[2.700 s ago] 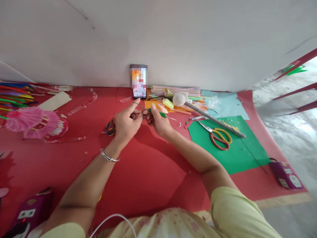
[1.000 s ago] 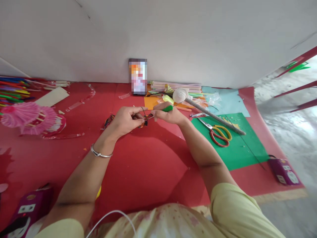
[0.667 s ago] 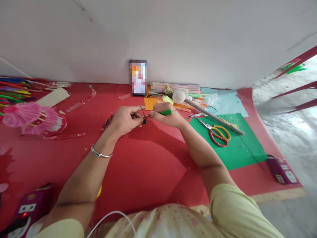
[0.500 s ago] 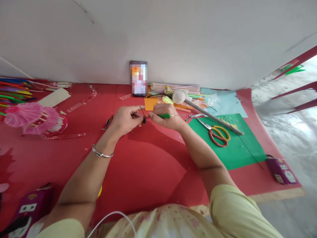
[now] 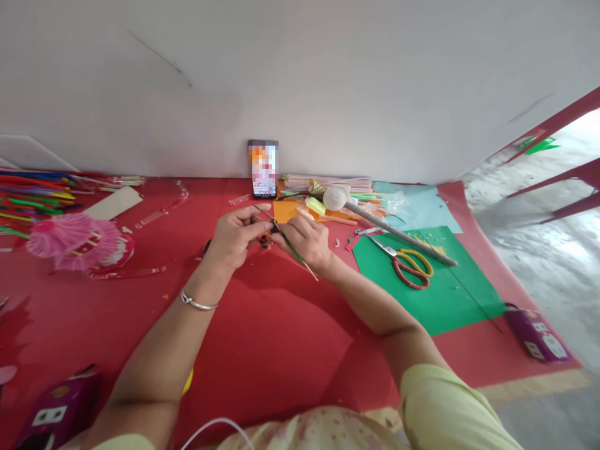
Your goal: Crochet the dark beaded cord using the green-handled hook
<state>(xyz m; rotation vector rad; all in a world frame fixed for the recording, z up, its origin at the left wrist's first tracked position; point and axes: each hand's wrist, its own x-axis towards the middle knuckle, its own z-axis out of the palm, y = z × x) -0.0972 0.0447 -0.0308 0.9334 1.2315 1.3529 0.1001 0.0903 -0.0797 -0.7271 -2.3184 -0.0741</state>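
Over the middle of the red table (image 5: pixel 281 337), my two hands are close together. My left hand (image 5: pixel 234 236) is closed in a pinch at a small dark piece (image 5: pixel 275 226), and a thin dark strand (image 5: pixel 261 212) runs up from there. My right hand (image 5: pixel 307 242) has its fingers curled against a thin green stick (image 5: pixel 294 251) with a pale end, which slants down to the right beneath the fingers. A small dark and orange bit (image 5: pixel 265 240) shows just below the fingertips. The fingers partly hide how these pieces join.
A phone (image 5: pixel 263 169) leans on the wall behind my hands. Scissors (image 5: pixel 403 262) lie on green sheet (image 5: pixel 450 312) at right, near a grey stick with a white ball (image 5: pixel 335 198). At left are a pink pleated ornament (image 5: pixel 77 240) and colourful pipe-cleaner-like sticks (image 5: pixel 37 194).
The green stick has swung from pointing right above my right hand to slanting down and right below its fingers. My right hand has turned, and the whole view has shifted slightly.
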